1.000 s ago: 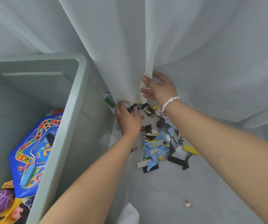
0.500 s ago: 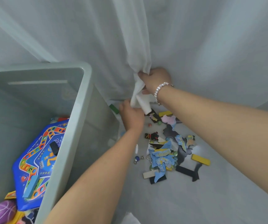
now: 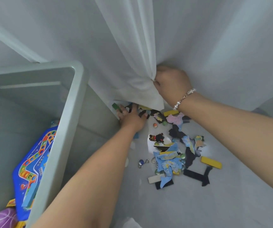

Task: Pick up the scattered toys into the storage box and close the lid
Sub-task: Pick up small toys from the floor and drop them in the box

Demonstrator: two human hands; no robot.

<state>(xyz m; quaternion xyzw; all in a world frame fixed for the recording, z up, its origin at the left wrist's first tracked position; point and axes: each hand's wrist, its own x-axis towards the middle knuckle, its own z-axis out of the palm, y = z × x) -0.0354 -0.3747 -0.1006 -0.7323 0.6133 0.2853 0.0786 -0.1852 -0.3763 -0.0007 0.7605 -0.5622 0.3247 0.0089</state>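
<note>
A pale green storage box (image 3: pixel 74 102) stands open at the left, holding a blue game board (image 3: pixel 32 163) and a purple ball (image 3: pixel 2 218). Scattered toys lie on the floor to its right: blue puzzle pieces (image 3: pixel 168 160), a yellow block (image 3: pixel 211 162), black pieces (image 3: pixel 196 176), a small black figure (image 3: pixel 157 137), marbles. My right hand (image 3: pixel 172 83) is shut on the white curtain (image 3: pixel 137 76), holding its hem bunched up off the floor. My left hand (image 3: pixel 132 117) lies flat with fingers spread on pieces under the lifted hem, beside a green block (image 3: pixel 115 106).
The curtain hangs along the whole back and right. The box wall stands close to my left arm. Metal rings (image 3: pixel 143 162) lie on the grey floor (image 3: pixel 198 208) near the puzzle pile. No lid is in view.
My right hand has closed on the curtain and pulled it up and right, uncovering more pieces. My left hand has reached further under the hem and spread out.
</note>
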